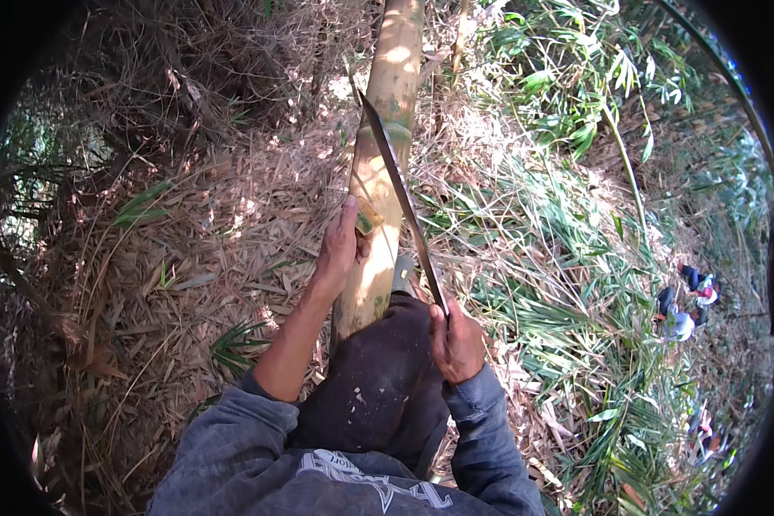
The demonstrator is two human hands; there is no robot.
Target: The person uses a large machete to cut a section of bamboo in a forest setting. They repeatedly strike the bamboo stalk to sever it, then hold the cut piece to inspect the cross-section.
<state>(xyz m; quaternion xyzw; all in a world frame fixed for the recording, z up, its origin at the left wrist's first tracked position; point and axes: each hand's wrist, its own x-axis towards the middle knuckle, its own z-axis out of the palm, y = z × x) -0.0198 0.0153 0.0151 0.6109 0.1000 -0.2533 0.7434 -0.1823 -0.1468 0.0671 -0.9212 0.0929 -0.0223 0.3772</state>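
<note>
A thick yellowish bamboo pole [396,60] runs from the far edge toward me and ends beside my dark-trousered knee. My right hand [457,344] is closed round the near end of a long dark-bladed machete [400,185]. The blade slants up and to the left over the pole, its tip past the pole's left side. On the left side of the pole, my left hand [340,245] is closed on a short green-yellow bamboo piece [368,217]. A thin strip rises beside that hand along the pole. Part of the left fingers is hidden behind the piece.
Dry leaves [206,284] cover the ground on the left. Cut green bamboo foliage [542,284] lies along the right, with a leafy stem [625,163] farther out. Brushy twigs [198,60] fill the far left. Small figures of other people [684,314] are at the right.
</note>
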